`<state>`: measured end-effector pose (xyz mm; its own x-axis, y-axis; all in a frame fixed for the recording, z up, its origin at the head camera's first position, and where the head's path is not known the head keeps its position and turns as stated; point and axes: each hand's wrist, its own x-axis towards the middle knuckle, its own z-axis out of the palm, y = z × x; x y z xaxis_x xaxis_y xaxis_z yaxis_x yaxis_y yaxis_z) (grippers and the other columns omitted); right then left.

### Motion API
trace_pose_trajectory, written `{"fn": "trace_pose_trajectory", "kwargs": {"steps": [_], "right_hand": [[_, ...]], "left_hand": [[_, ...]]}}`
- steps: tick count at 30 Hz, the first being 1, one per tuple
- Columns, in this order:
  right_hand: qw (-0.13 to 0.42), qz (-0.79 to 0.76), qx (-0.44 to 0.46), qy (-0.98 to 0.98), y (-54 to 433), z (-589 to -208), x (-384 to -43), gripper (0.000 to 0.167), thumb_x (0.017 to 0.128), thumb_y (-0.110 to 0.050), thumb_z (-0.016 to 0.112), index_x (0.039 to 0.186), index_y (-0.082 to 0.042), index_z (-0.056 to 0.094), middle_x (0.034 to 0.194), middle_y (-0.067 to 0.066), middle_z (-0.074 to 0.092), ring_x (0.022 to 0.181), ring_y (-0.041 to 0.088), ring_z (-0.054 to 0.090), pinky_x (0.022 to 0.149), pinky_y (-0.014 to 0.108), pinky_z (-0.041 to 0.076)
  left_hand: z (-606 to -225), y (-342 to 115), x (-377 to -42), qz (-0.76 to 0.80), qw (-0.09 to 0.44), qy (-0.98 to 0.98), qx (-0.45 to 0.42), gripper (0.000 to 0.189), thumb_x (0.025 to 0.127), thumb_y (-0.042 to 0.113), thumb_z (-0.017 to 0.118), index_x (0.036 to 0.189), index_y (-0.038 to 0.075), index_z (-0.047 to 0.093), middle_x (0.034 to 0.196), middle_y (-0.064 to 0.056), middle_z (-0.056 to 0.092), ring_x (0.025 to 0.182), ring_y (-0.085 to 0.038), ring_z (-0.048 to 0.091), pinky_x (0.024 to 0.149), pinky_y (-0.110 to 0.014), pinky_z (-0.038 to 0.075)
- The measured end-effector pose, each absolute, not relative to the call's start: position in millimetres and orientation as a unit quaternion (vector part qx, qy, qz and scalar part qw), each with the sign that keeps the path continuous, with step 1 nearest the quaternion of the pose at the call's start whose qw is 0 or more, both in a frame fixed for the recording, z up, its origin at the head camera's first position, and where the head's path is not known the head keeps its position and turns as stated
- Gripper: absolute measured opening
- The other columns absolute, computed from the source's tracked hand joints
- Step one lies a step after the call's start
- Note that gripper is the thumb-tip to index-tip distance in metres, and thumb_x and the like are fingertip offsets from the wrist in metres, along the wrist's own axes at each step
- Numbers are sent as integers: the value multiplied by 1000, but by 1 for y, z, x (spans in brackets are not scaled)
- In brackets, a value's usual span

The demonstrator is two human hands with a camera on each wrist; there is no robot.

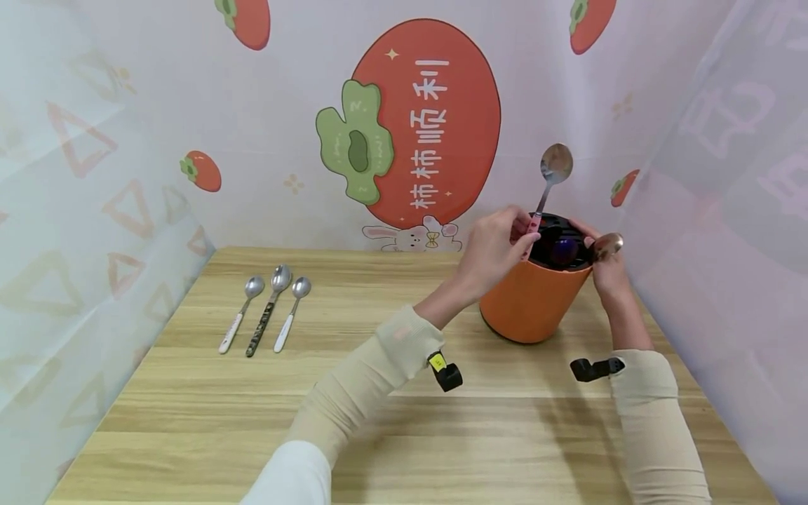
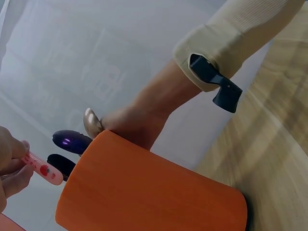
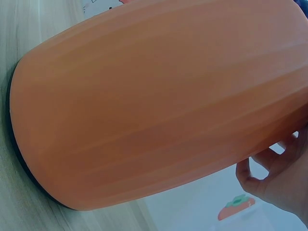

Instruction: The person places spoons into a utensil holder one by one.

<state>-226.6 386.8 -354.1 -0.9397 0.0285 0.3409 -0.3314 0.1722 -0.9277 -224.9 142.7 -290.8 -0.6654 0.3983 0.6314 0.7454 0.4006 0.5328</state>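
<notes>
My left hand [image 1: 489, 249] pinches a spoon [image 1: 557, 165] by its pink, strawberry-patterned handle, bowl pointing up. The handle's lower end [image 2: 47, 171] hangs just outside the slotted opening of an orange utensil holder [image 1: 527, 298]. My right hand [image 1: 609, 270] grips the far right of the holder's rim, fingers bent against its side in the right wrist view. Out of the holder's black top stick a coppery spoon [image 1: 608, 245], a shiny purple-blue spoon [image 2: 72, 140] and a black utensil [image 2: 61, 164].
On the left of the wooden table [image 1: 208, 428] lie a white-handled spoon [image 1: 232, 331], a spoon with a dark patterned handle [image 1: 260, 328] and another white-handled spoon [image 1: 284, 332]. A printed cloth backdrop [image 1: 284, 140] stands behind the table and along both sides.
</notes>
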Motion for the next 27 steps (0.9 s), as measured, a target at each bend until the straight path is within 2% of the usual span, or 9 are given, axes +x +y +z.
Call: {"fn": "trace_pose_trajectory", "kwargs": {"steps": [8,15,23,27], "right_hand": [[151,648,105,-739,386,-355,-228,46,107,-26,43,146,-2,48,124,-17,58,110,-7,54,91,6,41],[148,646,105,-742,385,-354,-228,50,107,-31,42,147,-2,46,128,-14,56,111,-7,53,91,6,41],[154,669,132,-715,383,-356,-230,48,108,-20,42,146,8,42,121,-15,61,109,-5,58,92,8,42],[149,665,127,-720,385,-356,-230,47,108,-19,40,147,6,41,124,-16,59,111,-6,57,93,8,42]], "left_hand": [[-284,156,-233,-429,211,-804,-354,17,94,18,70,106,7,66,95,-3,72,83,-8,67,74,-5,47],[-293,163,-240,-398,212,-821,-349,16,93,20,71,103,8,66,94,-2,73,82,-7,66,71,-7,48],[-308,166,-246,-373,202,-839,-341,16,92,20,72,101,8,68,95,-1,73,81,-5,67,72,-6,48],[-308,165,-247,-351,201,-849,-338,16,93,19,70,103,7,69,98,-1,74,88,-8,70,79,-13,53]]}}
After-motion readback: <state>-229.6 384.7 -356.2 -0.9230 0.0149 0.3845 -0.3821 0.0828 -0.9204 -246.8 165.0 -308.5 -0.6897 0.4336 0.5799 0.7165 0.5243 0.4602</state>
